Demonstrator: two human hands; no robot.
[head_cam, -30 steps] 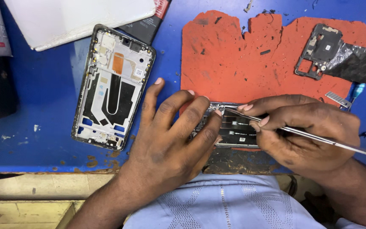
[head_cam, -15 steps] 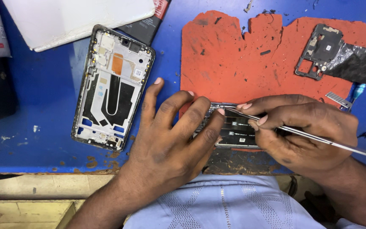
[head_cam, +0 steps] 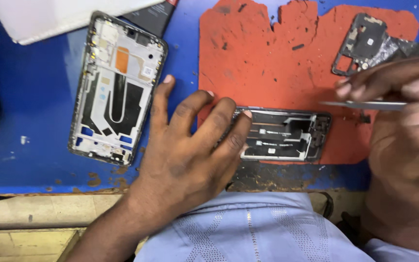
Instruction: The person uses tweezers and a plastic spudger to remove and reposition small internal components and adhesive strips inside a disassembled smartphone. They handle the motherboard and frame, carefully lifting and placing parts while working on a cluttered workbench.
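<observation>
— Since a second ago my right hand has lifted off the opened dark phone body, gripping thin metal tweezers above it.

— And the left hand?

— Flat, open, pinning the phone's end on the worn orange mat. I'd keep that pressure steady.

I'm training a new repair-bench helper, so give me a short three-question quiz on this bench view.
1. True or false: the left hand rests on the end of the dark opened phone body lying on the worn red-orange mat.
2. What does the right hand pinch? A) thin metal tweezers B) a screwdriver C) a brush
3. Which thing lies left of the left hand on the blue table top?

Key:
1. True.
2. A.
3. A silver-grey phone middle frame, inside face up, apart from the mat.
</observation>
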